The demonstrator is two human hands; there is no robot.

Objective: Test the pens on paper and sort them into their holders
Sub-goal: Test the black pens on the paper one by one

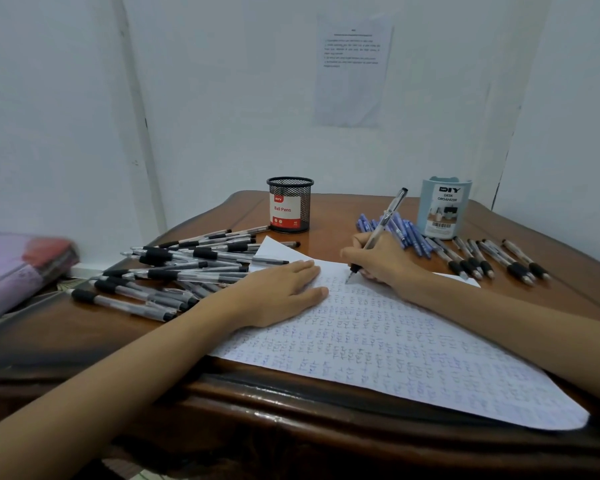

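The fingers (pixel 353 251) of the right hand (pixel 383 261) are curled round a clear-barrelled pen (pixel 378 233), its tip set on the paper (pixel 413 358); the left hand (pixel 278 294) is laid flat on the same sheet, fingers straight. A white wall (pixel 222 98) is seen behind the glossy, curved-edge wooden table (pixel 84 327). The sheet is covered in small, perhaps blue, marks. Black-gripped pens (pixel 187 268) are heaped at left; blue pens (pixel 407 233) lie by a pale plastic organizer (pixel 444 207). A black mesh cup (pixel 290 205) stands between the two heaps.

Dark wooden table (pixel 340 220), printed notice (pixel 352 71) on the white wall (pixel 222 81) — pink and red bundle (pixel 18 261) at far left
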